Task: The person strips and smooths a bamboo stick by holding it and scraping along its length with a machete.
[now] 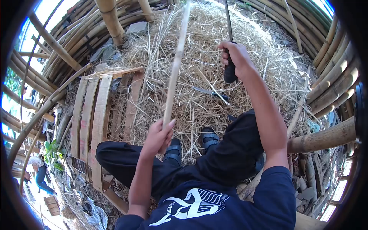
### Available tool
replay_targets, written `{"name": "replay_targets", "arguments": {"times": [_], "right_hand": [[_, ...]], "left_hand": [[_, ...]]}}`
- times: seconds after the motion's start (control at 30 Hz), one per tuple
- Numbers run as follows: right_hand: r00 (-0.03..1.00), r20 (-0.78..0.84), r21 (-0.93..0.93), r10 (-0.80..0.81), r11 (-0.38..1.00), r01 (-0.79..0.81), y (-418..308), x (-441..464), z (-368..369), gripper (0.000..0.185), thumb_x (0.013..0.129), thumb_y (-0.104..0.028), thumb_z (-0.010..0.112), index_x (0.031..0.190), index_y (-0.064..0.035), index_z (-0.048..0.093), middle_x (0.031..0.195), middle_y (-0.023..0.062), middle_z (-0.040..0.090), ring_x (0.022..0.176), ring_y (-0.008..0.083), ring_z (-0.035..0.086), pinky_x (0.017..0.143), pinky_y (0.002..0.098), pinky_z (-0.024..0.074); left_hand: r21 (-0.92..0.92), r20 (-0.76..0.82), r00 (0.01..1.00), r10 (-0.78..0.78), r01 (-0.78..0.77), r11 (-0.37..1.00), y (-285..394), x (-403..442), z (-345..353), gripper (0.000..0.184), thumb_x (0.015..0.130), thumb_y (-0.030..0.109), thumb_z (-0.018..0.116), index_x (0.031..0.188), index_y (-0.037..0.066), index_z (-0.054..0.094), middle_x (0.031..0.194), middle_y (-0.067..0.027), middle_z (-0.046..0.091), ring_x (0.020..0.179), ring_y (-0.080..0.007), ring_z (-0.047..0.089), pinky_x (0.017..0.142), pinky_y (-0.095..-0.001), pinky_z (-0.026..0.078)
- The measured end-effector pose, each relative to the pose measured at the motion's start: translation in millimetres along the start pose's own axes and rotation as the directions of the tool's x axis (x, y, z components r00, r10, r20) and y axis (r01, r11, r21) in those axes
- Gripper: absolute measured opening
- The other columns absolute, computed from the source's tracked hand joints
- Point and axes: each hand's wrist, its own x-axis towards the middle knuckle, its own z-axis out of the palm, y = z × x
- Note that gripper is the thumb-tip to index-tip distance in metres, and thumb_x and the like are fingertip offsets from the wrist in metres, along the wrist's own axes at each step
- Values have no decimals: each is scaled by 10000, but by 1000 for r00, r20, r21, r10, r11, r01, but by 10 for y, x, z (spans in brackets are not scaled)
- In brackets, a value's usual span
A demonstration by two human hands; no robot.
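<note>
My left hand point(158, 138) is closed around the lower part of a long pale bamboo strip point(175, 69), which stands up and away from me, its far end blurred. My right hand point(238, 59), farther out and to the right, grips the black handle of a long-bladed knife point(229, 23). Its thin dark blade points away from me and leaves the top of the view. Blade and strip are apart. Between my hands and feet, a smaller knife point(209, 92) with a dark handle lies on the shavings.
Bamboo shavings point(207, 38) cover the ground around my sandalled feet. A slatted wooden pallet point(100, 111) lies at left. Stacked bamboo poles point(333, 80) curve along both sides, and a thick pole point(324, 136) juts in at right. Another person point(40, 172) is at far left.
</note>
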Motion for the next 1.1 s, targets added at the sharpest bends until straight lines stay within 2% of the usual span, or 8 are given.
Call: {"name": "replay_targets", "arguments": {"times": [0.1,0.17,0.4,0.53,0.67,0.8,0.9,1.1], "right_hand": [[999,-31,-90,-23,996,20,84,15,5,80,800,-114,620,761,-57,578,573,-12,491,454,87,437,446,252,368],[1000,-10,-67,13,998,-14,156,72,-6,83,798,-105,621,751,-57,572,572,-14,491,452,86,438,441,249,366],[991,36,-55,129,990,-127,343,218,65,169,787,-136,653,718,-84,508,572,-24,448,440,86,416,465,285,398],[994,41,-79,102,992,-99,448,311,129,150,774,-98,651,675,-52,548,562,10,499,429,102,447,412,262,356],[997,72,-354,30,935,-3,553,313,159,155,773,-129,661,718,8,615,551,28,526,436,107,485,416,277,392],[988,150,-588,-29,801,113,732,284,167,207,779,-205,642,715,-8,646,549,51,562,468,123,532,452,291,432],[982,177,-827,-57,532,180,846,210,219,329,746,-286,653,720,42,648,589,125,599,553,206,605,565,365,481],[931,364,-899,-21,255,357,1176,-179,256,318,738,-288,648,844,8,693,736,221,662,723,335,669,737,433,521]], "left_hand": [[-1,159,977,139,-141,990,-136,409,12,220,983,220,538,1086,31,493,647,8,465,385,-56,392,329,-225,327],[-200,261,965,-38,93,975,-176,506,-48,299,990,218,518,1219,35,464,683,-5,474,385,-67,392,330,-225,331],[-309,317,933,-171,272,911,-75,539,-204,304,1008,246,474,1228,37,465,683,-5,466,412,-73,400,357,-221,351],[-187,312,930,-191,258,948,65,443,-173,287,1025,285,425,1179,48,473,675,1,451,501,-91,440,437,-235,401],[-220,355,904,-237,327,919,-54,468,-146,323,1038,328,370,1210,69,459,658,10,408,462,-83,414,404,-221,362],[-258,322,920,-224,313,914,-161,564,-130,276,1011,315,465,1109,57,489,590,47,365,398,-45,333,351,-204,281],[-166,231,946,-228,270,949,-99,628,-119,239,976,290,553,991,55,511,547,75,340,376,-27,305,327,-202,240],[-245,253,949,-187,250,937,-51,882,-313,173,960,219,587,898,68,529,545,89,353,390,-10,315,326,-196,219]]}}
